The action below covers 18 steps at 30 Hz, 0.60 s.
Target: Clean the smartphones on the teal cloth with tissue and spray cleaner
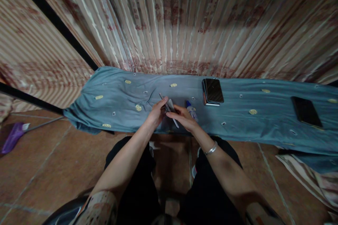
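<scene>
Over the near edge of a cloth-covered bench (153, 126), both my hands meet around a thin flat phone (175, 122), which is tilted so that I see mostly its edge. My left hand (157, 109) is closed on its left side, thumb on top. My right hand (185, 116) is closed against the other side, with a small pale grey piece, apparently a wiping cloth (170, 104), between its fingers and the phone. Just beyond the right hand lies a small clear bottle with a blue cap (192, 109), partly hidden by that hand.
A stack of phones (213, 90) lies right of the bottle, the top one dark. Another dark phone (306, 111) lies farther right. Striped curtains (169, 24) hang behind the bench. Black poles (60, 28) stand at left, and a purple broom (13, 137) lies on the tiled floor.
</scene>
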Motion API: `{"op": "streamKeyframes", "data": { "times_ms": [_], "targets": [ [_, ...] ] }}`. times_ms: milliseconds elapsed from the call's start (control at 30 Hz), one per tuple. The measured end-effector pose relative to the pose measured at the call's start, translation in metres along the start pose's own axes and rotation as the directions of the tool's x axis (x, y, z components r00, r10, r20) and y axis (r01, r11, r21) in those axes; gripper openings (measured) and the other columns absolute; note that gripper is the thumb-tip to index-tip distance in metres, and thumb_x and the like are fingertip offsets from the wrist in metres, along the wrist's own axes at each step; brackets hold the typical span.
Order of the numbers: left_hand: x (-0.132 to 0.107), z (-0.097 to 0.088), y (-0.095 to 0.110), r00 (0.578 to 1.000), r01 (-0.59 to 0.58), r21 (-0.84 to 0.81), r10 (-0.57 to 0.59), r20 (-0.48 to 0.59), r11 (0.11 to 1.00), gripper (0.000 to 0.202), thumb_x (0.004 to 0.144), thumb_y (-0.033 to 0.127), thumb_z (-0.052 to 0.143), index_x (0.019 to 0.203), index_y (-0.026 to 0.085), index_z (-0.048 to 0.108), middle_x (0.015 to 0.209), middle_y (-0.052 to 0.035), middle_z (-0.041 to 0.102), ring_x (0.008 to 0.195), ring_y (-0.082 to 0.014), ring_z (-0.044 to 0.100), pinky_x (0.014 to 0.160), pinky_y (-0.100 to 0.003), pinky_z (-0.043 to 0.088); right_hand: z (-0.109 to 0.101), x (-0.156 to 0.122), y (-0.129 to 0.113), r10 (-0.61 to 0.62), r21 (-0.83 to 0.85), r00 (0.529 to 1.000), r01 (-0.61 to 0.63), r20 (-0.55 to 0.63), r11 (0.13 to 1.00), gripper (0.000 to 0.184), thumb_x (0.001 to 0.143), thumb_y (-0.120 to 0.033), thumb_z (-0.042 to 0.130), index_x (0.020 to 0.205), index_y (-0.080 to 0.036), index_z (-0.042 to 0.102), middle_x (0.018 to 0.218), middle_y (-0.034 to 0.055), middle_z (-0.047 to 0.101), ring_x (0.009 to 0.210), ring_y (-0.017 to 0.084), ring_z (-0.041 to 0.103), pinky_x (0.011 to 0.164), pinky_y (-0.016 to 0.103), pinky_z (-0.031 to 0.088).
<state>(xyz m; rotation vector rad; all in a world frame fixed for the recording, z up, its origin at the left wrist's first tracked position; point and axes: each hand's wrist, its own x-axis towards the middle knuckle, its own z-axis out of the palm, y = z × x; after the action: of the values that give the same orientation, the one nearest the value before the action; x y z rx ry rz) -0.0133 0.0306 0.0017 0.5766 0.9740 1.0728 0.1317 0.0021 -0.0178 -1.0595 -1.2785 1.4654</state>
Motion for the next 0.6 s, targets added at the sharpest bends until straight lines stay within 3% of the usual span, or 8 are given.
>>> {"op": "streamKeyframes", "data": {
  "times_ms": [200, 367, 467, 600],
  "targets": [
    [0.001, 0.0, 0.002, 1.0, -0.022, 0.024, 0.022, -0.015, 0.999, 0.027, 0.067, 0.032, 0.093, 0.069, 0.016, 0.072, 0.062, 0.0006, 0.068, 0.056, -0.0106, 0.06, 0.062, -0.025, 0.048, -0.005, -0.002, -0.001, -0.013, -0.041, 0.997, 0.016, 0.071, 0.999, 0.052, 0.075, -0.049, 0.086, 0.122, -0.027, 0.082, 0.13, -0.0002, 0.082, 0.133, 0.032, 0.069, 0.121, 0.046, 0.046],
    [0.0, 0.002, 0.009, 0.991, -0.12, 0.05, 0.122, -0.049, 0.992, 0.031, 0.059, 0.024, 0.097, 0.067, 0.018, 0.068, 0.062, 0.0033, 0.067, 0.057, -0.0091, 0.058, 0.061, -0.024, 0.045, -0.004, -0.003, 0.001, 0.036, 0.016, 0.994, -0.037, 0.103, 0.999, 0.057, 0.074, -0.053, 0.089, 0.125, -0.028, 0.081, 0.134, 0.0011, 0.08, 0.138, 0.032, 0.066, 0.124, 0.047, 0.044],
    [0.0, 0.001, 0.013, 0.983, -0.164, 0.031, 0.166, -0.083, 0.986, 0.034, 0.055, 0.022, 0.098, 0.067, 0.018, 0.067, 0.065, 0.0027, 0.068, 0.062, -0.0103, 0.059, 0.066, -0.025, 0.047, -0.001, -0.005, 0.003, 0.079, 0.05, 0.988, -0.086, 0.13, 0.995, 0.057, 0.074, -0.053, 0.089, 0.124, -0.026, 0.081, 0.134, 0.0029, 0.08, 0.134, 0.031, 0.067, 0.121, 0.046, 0.048],
    [0.002, -0.003, 0.018, 0.965, -0.213, 0.047, 0.217, -0.146, 0.976, 0.038, 0.052, 0.023, 0.1, 0.066, 0.02, 0.065, 0.06, 0.0055, 0.061, 0.06, -0.0099, 0.052, 0.063, -0.025, 0.043, 0.002, -0.008, 0.005, 0.139, 0.096, 0.978, -0.155, 0.158, 0.983, 0.055, 0.073, -0.054, 0.09, 0.121, -0.027, 0.082, 0.127, 0.002, 0.082, 0.122, 0.029, 0.072, 0.106, 0.042, 0.057]
  ]
}}
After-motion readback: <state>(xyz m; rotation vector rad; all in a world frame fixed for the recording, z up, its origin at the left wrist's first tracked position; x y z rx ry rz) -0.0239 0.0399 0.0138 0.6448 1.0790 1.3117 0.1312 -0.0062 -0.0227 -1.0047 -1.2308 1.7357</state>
